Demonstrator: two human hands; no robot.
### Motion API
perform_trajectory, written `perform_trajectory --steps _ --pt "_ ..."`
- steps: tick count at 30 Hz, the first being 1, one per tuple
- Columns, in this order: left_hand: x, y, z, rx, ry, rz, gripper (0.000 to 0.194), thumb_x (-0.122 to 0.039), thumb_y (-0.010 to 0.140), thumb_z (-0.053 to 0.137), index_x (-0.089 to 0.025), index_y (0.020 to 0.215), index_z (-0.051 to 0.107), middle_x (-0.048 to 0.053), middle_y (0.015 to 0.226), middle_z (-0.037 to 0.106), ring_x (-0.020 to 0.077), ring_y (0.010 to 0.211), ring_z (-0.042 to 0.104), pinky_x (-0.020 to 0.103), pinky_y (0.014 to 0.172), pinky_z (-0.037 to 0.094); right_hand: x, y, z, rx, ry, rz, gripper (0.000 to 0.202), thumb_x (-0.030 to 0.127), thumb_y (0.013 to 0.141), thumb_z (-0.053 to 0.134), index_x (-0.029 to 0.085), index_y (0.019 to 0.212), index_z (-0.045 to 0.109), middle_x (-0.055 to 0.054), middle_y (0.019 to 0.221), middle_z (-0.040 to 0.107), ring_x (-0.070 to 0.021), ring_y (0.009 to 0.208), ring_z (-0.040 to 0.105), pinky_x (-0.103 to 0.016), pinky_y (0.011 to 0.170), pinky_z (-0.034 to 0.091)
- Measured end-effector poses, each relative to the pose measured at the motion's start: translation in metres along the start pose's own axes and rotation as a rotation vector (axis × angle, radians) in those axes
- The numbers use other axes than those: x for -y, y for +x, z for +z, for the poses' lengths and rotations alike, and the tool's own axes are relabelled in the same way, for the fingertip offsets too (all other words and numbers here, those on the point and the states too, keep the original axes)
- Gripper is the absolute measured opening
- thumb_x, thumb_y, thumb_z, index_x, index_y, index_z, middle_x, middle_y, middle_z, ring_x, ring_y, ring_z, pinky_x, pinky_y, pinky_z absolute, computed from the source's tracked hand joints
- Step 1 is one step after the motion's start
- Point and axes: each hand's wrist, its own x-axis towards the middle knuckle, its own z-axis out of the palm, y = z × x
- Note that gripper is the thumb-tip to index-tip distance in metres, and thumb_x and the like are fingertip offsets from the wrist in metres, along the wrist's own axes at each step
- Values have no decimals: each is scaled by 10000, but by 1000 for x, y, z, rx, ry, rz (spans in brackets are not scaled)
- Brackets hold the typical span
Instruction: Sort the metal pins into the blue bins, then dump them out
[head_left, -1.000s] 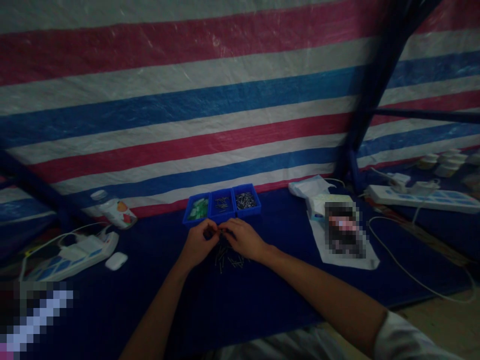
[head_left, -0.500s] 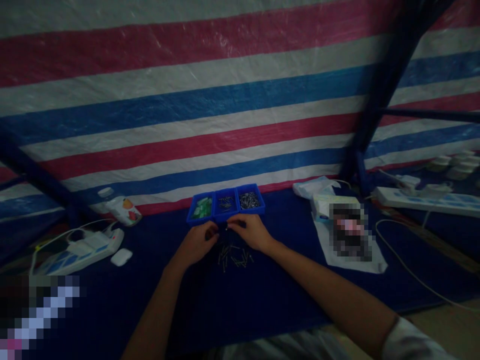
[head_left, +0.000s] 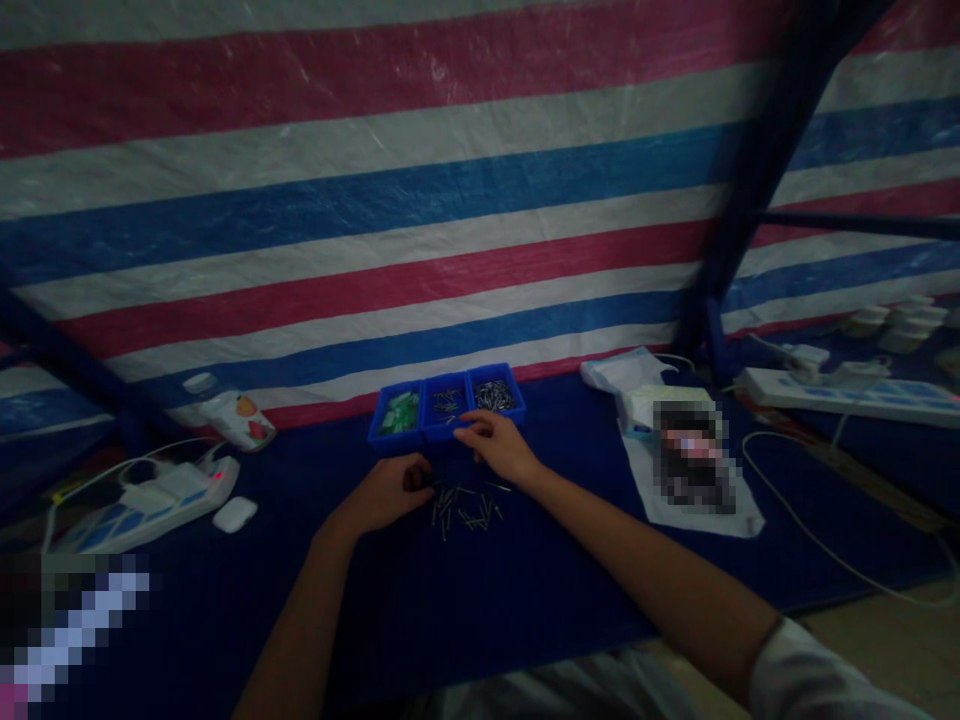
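My left hand (head_left: 388, 492) hovers at the left side of a loose pile of thin metal screws or nails (head_left: 471, 515). Its fingers are loosely curled, with a gap between thumb and forefinger, and nothing shows between them. At the front edge of the middle blue bin (head_left: 444, 432), my right hand (head_left: 496, 446) has its fingers drawn together. Whatever sits in its fingertips is too small to make out. That bin contains several thin metal pieces (head_left: 447, 402). Green and clear pieces (head_left: 401, 412) fill the left bin, and small shiny metal parts (head_left: 493, 395) the right one.
On the left are a bottle (head_left: 234, 415), a power strip (head_left: 161, 508) with plugs, and a small white case (head_left: 235, 514). A tissue box (head_left: 636, 412) and white sheet (head_left: 679, 518) lie right, near a cable (head_left: 802, 555) and another power strip (head_left: 885, 398). Striped sheeting (head_left: 375, 230) hangs behind.
My right hand has shifted up to the bin's front edge. My left hand has drawn slightly left, its thumb and forefinger farther apart. The view has moved a little.
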Motion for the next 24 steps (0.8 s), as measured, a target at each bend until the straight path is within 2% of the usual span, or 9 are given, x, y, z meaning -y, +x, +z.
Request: perform_trajectory --steps 2,6,13,17,24 --pt "0 1 -1 8 21 10 196 -341 748 643 -191 865 688 19 731 652 177 630 577 262 562 410 -2 -3 1 28 -87 -66 342 354 807 694 173 1095 659 -33 844 693 -96 595 582 -231 566 448" --pt "0 3 -1 0 73 44 130 -267 765 595 -202 781 707 36 774 663 182 670 595 272 614 424 -1 -12 2 143 -314 -203 209 315 846 644 174 988 707 -35 843 713 -130 725 635 -242 645 455" --pt "-11 4 4 -69 86 88 150 -265 835 537 -199 809 669 32 816 666 182 710 591 290 675 434 4 -21 5 247 -588 -400 210 248 869 601 203 1051 695 -42 933 715 -148 796 647 -259 712 449" --pt "-22 4 6 -69 -31 84 179 -318 873 524 -202 863 659 13 795 679 173 700 603 277 656 434 7 -22 4 218 -592 -456 202 198 867 596 189 1047 685 -55 988 693 -157 883 632 -277 786 454" --pt "-23 4 5 -131 -153 78 204 -379 852 589 -190 854 664 11 791 673 170 719 604 274 659 439 9 -19 3 169 -444 -394 129 245 879 612 182 928 714 -45 899 700 -141 812 618 -269 751 448"
